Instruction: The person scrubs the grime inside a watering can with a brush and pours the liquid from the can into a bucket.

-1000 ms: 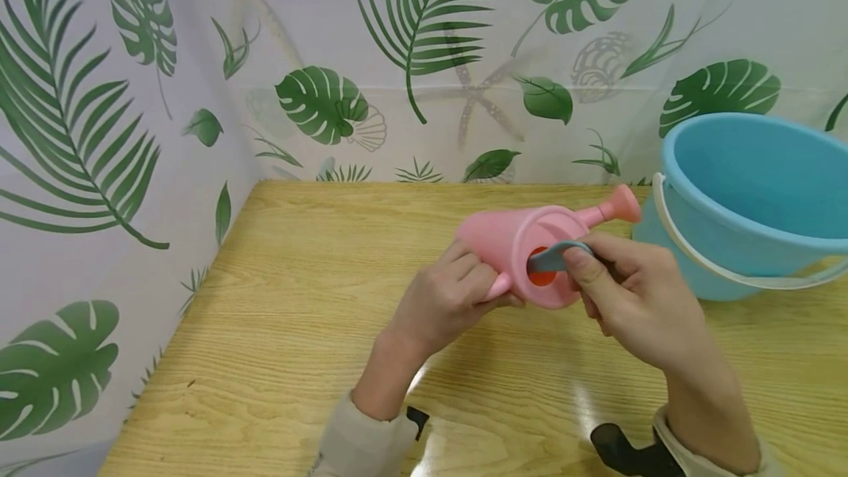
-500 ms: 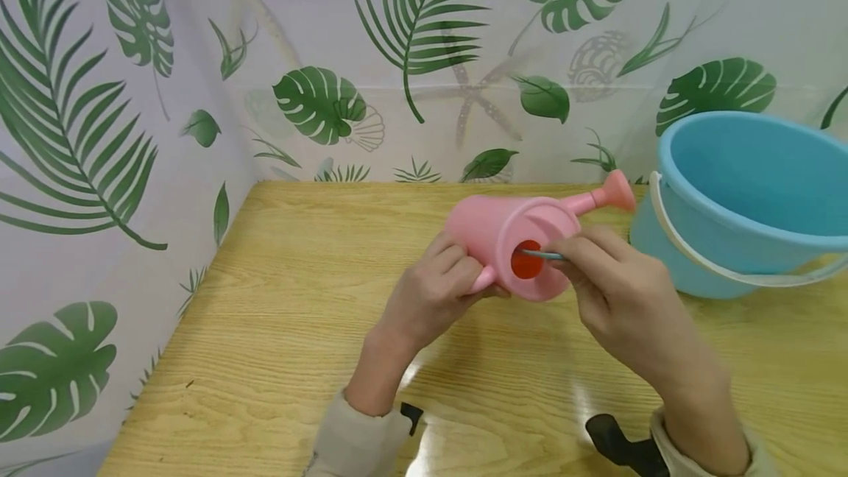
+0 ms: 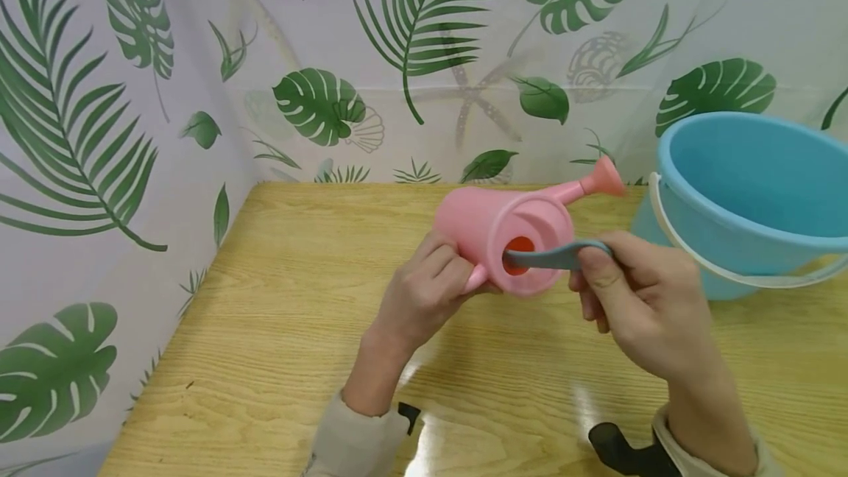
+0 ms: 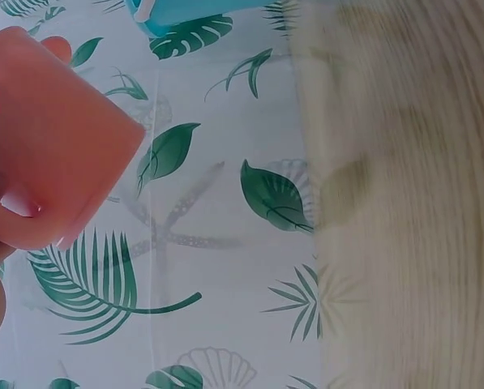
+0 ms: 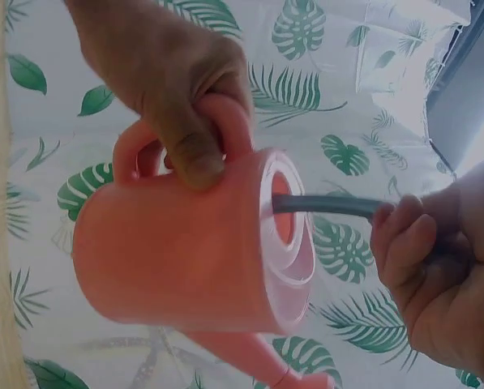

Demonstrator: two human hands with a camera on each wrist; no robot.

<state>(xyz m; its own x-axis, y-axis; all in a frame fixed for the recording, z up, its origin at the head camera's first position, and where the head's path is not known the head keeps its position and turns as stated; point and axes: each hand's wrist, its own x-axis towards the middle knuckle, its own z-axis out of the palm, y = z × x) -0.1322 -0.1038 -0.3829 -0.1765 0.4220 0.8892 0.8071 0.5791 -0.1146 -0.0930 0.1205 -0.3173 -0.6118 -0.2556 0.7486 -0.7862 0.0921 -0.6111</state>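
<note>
My left hand (image 3: 427, 285) grips the handle of a pink toy watering can (image 3: 470, 219), held tilted above the table with its round opening toward me. In the right wrist view, the left thumb presses near the can's handle (image 5: 225, 121). The spout with its flared rose (image 3: 603, 177) points up and right. My right hand (image 3: 652, 300) pinches a slim blue-grey handle (image 3: 553, 256) between thumb and fingers. That handle reaches through the can's opening, where the inside looks red-orange; its far end is hidden within. The left wrist view catches the can's body (image 4: 55, 138) at its edge.
A light blue bucket (image 3: 709, 256) with a white carrying handle (image 3: 695, 256) stands at the right, close to the spout. Wood-grain table (image 3: 278, 330) lies under both hands. Leaf-patterned cloth (image 3: 397, 146) covers the back and left sides.
The watering can, in my left hand, has shifted left and slightly up. My right hand has turned over and back, with the handle still inside the opening and now showing more of its length.
</note>
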